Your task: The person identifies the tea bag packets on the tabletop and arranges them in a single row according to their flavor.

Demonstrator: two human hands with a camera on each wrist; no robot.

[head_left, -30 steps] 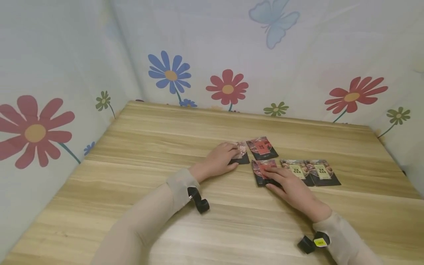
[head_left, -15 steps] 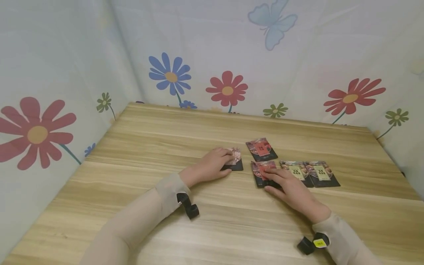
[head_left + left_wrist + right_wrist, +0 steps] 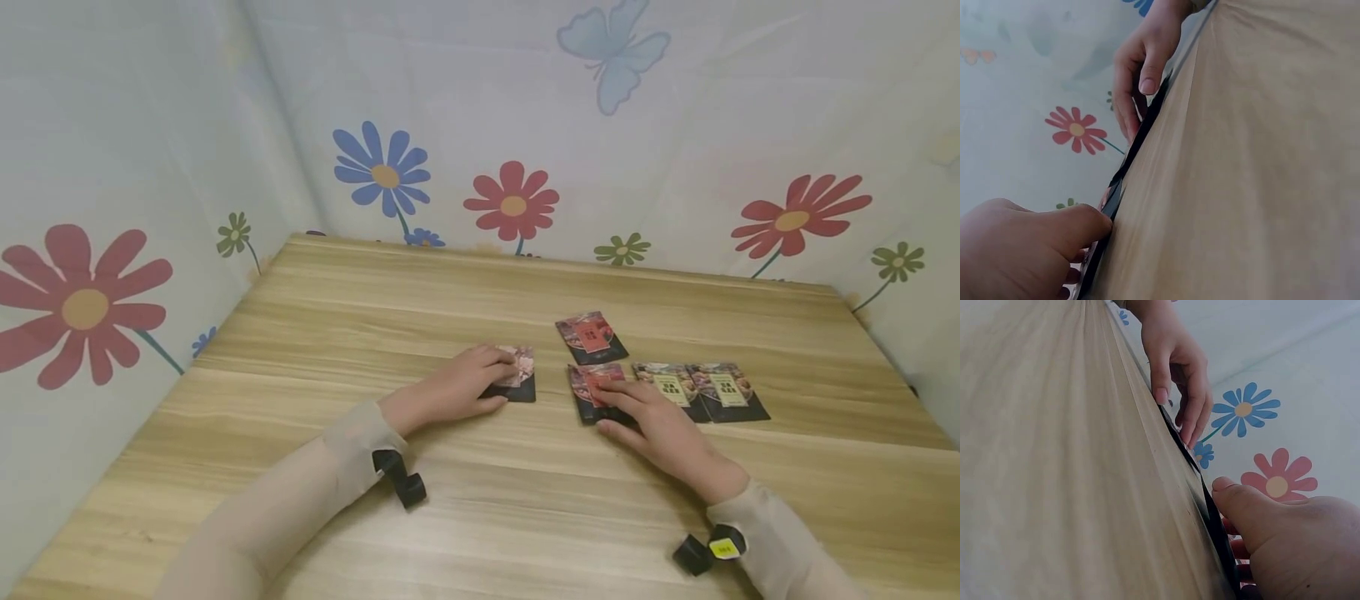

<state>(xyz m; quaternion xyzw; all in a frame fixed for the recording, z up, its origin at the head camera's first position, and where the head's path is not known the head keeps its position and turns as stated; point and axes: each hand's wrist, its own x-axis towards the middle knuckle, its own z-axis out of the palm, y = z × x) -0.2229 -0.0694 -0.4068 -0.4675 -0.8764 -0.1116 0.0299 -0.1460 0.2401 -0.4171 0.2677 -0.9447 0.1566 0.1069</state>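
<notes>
In the head view my left hand [image 3: 467, 385] rests on a flat packet with a pale pink label [image 3: 525, 388], its fingers covering the left part. My right hand [image 3: 667, 429] lies with its fingertips on a red-labelled packet [image 3: 583, 385], hiding its lower right part. Directly behind that one is another red-labelled packet [image 3: 592, 337], untouched. Two packets with yellow labels, the nearer-left packet [image 3: 670, 382] and its neighbour [image 3: 727, 392], lie side by side beyond the right hand. Both wrist views show the packets edge-on, with the thumbs at their near dark edges.
The packets lie on a wood-grain table [image 3: 360, 333], whose back edge meets a white flowered curtain [image 3: 675, 150]. Black wrist cameras hang below both sleeves, the left camera [image 3: 401, 479] and the right camera [image 3: 693, 554], close above the tabletop.
My left hand has slid the pink-labelled packet left and toward me, away from the red-labelled packets, opening a gap. The right hand has stayed in place on its packet.
</notes>
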